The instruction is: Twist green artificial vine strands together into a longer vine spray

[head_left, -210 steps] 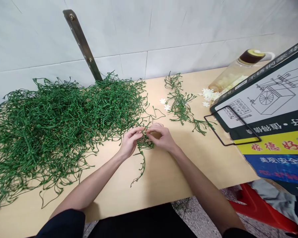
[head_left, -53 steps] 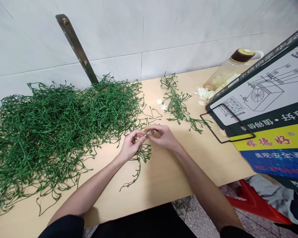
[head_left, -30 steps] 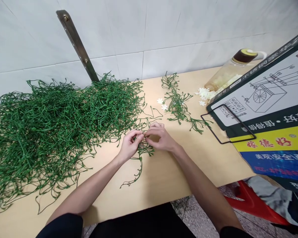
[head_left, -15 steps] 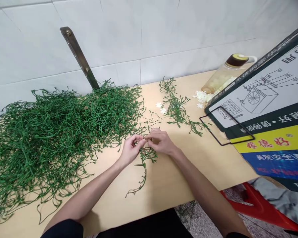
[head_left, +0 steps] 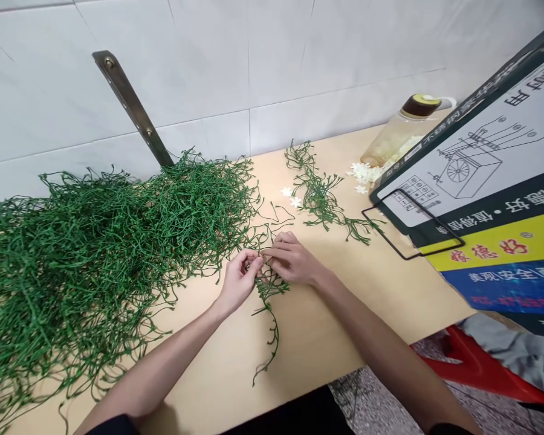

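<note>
Green plastic artificial stems [head_left: 272, 289] hang below my fingers at the middle of the table, one strand trailing toward the front edge. My left hand [head_left: 241, 275] pinches part of them between thumb and forefinger. Meeting it fingertip to fingertip, my right hand [head_left: 294, 260] is closed on the same stems; the exact spot gripped is hidden by the fingers. To the left spreads a large tangled heap of green stems [head_left: 118, 254]. A smaller strip of stems [head_left: 320, 196] lies beyond my right hand, with two small white flowers [head_left: 291, 196] beside it.
A printed cardboard box [head_left: 476, 157] with a black wire handle [head_left: 408, 251] stands at the right. Behind it are a bottle [head_left: 396, 130] and a pile of white flowers [head_left: 367, 173]. A metal bracket [head_left: 133, 109] rises along the tiled wall. A red stool [head_left: 480, 368] is below.
The view has shifted slightly. Both hands stay together, the right fingers now more stretched over the stems. The trailing strand has swung to the right and hangs nearer the front edge.
</note>
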The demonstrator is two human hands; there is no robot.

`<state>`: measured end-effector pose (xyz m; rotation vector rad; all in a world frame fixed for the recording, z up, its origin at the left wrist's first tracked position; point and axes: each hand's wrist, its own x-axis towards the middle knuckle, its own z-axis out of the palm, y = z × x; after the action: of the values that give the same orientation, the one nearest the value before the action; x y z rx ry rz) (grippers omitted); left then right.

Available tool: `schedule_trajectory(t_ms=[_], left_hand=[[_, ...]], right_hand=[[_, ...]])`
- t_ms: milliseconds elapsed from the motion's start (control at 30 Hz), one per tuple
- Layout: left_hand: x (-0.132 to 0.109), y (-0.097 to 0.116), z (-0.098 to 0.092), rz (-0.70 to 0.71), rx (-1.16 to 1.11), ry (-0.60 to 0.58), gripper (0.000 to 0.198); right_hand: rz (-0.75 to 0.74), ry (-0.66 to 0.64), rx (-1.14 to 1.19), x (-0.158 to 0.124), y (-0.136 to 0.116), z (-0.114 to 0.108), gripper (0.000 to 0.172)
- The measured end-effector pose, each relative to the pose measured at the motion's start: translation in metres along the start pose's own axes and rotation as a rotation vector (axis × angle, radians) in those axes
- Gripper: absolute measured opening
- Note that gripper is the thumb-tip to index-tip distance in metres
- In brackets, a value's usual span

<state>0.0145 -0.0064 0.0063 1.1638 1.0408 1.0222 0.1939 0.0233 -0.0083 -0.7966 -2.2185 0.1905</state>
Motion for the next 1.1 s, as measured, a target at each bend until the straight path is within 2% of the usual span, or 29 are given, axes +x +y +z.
schedule_trajectory(t_ms=[100,267,333,533,667,800,933,1100], left_hand=[[0.000,-0.001,0.001,-0.006,-0.029,-0.002,0.040],[0.000,-0.002,0.000,0.056,-0.016,0.015,0.036],[0.000,-0.003,-0.001,0.073,-0.018,0.029,0.035],[0.001,-0.004,0.000,0.075,-0.058,0.060,0.035],[0.001,-0.005,0.001,0.084,-0.059,0.070,0.034],[0.000,-0.006,0.000,0.115,-0.053,0.049,0.032],[0.000,-0.006,0.000,0.151,0.007,0.052,0.031],[0.001,-0.007,0.000,0.179,0.007,0.068,0.031]], right_hand=[[0.059,0.011,0.093,-0.001,-0.001,-0.003,0.033],[0.076,0.057,0.045,0.002,-0.011,0.000,0.011],[0.084,0.038,0.064,0.004,-0.014,0.002,0.007],[0.128,-0.014,0.092,0.005,-0.017,-0.005,0.010],[0.098,0.015,-0.006,0.004,-0.017,-0.006,0.010],[0.151,0.050,-0.162,0.003,-0.021,-0.003,0.010],[0.207,0.025,-0.284,0.005,-0.027,-0.003,0.016],[0.189,0.000,-0.338,0.004,-0.028,-0.003,0.021]])
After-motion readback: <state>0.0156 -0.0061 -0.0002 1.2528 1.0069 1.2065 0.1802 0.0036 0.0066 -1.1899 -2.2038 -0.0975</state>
